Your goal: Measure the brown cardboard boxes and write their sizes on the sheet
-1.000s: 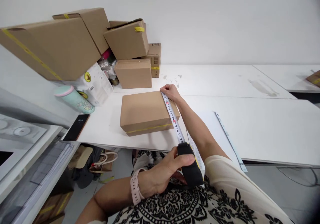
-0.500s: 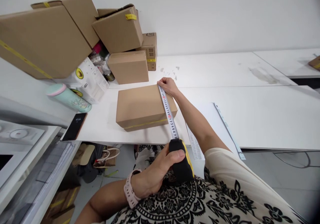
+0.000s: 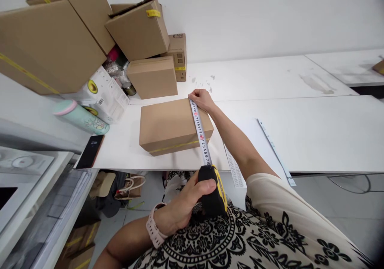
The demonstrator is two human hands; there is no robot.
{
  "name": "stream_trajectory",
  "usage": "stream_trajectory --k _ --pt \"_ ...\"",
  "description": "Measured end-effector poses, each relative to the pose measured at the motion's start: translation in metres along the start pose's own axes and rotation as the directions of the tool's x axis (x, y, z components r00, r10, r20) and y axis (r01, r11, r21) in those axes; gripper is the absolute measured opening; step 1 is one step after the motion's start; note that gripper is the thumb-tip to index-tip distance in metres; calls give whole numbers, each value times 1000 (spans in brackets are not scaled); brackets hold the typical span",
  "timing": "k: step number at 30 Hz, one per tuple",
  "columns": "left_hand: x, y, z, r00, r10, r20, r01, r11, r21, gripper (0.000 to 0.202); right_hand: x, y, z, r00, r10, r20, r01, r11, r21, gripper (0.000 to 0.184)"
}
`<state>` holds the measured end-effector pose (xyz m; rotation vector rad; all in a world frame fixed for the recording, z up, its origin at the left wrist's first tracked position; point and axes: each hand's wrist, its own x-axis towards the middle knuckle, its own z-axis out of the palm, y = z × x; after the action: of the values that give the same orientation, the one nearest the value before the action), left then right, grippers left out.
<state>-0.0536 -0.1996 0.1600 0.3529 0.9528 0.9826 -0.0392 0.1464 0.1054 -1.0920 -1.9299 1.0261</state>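
My left hand (image 3: 187, 199) is closed around the black and yellow case of a tape measure (image 3: 213, 193), held in front of my body below the table's front edge. From it the silver blade (image 3: 200, 135) runs up across the top of a closed brown cardboard box (image 3: 166, 121), near its right end. At the box's far edge my right hand (image 3: 202, 100) pinches the blade's end, whose tip is hidden under the fingers. Yellow tape runs along the box's front side.
Several cardboard boxes (image 3: 136, 29) are piled at the back left. Before them lie a mint-green bottle (image 3: 81, 116) and a phone (image 3: 90, 152). Paper sheets and a light-blue ruler-like strip (image 3: 276, 151) lie right of my right forearm on the white table (image 3: 315, 133).
My left hand and the tape case have shifted slightly to the left. My right hand still holds the blade's end at the far edge; the box stays put.
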Motion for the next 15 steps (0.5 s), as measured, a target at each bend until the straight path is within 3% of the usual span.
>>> stream_trajectory --k 4,7,9,11,13,15 --pt "4 2 -7 999 -12 31 12 1000 24 60 1 1 2 999 -16 -45 19 997 76 25" --pt "-3 6 -23 993 24 116 -31 998 56 64 -8 3 -5 984 24 -177 24 964 267 43" --pt "-16 10 -40 980 91 177 -108 990 88 75 -25 8 -17 960 112 -256 2 914 406 55" --pt "-31 12 -61 964 219 150 -241 959 149 90 -52 16 -29 934 202 -294 -35 872 488 58" --pt "-45 14 -84 908 419 -4 -405 880 247 95 -87 28 -36 918 273 -289 -90 851 518 56" --pt "-52 15 -107 776 594 -215 -501 786 361 93 -124 41 -34 912 324 -250 -154 839 522 55"
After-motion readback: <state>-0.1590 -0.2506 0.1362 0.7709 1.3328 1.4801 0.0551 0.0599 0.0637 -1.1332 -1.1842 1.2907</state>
